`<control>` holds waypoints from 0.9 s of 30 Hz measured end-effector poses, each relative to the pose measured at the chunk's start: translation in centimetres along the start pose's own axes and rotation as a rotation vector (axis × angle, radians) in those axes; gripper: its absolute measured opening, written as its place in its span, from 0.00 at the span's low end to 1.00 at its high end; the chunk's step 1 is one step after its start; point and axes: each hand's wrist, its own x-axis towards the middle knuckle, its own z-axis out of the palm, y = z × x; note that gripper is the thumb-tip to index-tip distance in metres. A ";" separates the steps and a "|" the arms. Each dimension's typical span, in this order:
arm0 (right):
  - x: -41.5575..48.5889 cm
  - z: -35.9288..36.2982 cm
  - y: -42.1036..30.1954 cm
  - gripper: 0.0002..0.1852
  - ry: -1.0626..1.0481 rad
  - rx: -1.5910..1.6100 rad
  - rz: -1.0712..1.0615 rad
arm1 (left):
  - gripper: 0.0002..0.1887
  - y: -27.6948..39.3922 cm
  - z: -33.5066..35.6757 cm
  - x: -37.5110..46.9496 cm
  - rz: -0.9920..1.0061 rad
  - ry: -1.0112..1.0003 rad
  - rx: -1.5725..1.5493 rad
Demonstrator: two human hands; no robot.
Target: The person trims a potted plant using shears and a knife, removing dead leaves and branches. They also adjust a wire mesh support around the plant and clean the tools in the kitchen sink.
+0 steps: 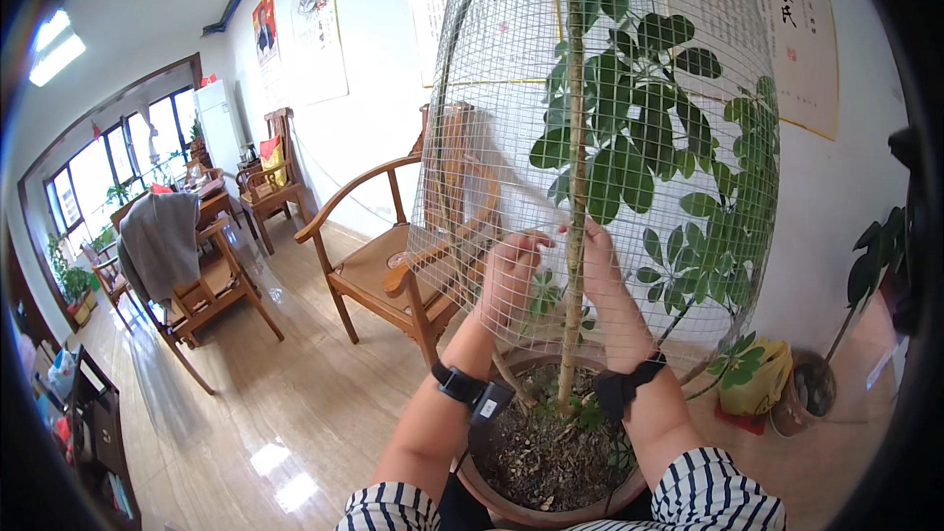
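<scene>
A cylinder of wire mesh (509, 162) surrounds a tall potted plant with dark green leaves (623, 169). My left hand (514, 265) is inside the mesh from below, left of the plant's woody stem (574, 125), its fingers curled near the wire. Just right of the stem my right hand (599, 254) is raised, fingertips partly hidden behind the stem. Whether either hand pinches anything is too unclear to tell. Below my forearms stands the round clay pot (509, 498), filled with dark soil (531, 450). Black straps circle both wrists.
A wooden armchair (376, 258) stands close at the left, partly behind the mesh. Farther left is a chair with a grey cloth (158, 236) over it. A yellow bag (756, 380) and a smaller plant pot (804, 402) sit at the right by the wall.
</scene>
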 end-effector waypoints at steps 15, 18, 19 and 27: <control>-3.9 1.9 -3.2 0.13 -0.331 -0.372 0.027 | 0.13 1.8 -1.0 -1.1 -0.057 -0.044 0.553; -1.9 0.6 -1.1 0.24 -0.109 -0.135 -0.104 | 0.08 1.4 -0.8 -1.5 0.079 -0.087 0.806; -1.5 0.7 -1.0 0.24 -0.156 -0.261 -0.110 | 0.07 1.4 -0.5 -1.5 0.117 -0.112 0.864; 1.4 6.9 -0.9 0.16 -0.570 -0.778 0.295 | 0.09 -2.5 -2.2 -3.4 0.419 -0.254 1.150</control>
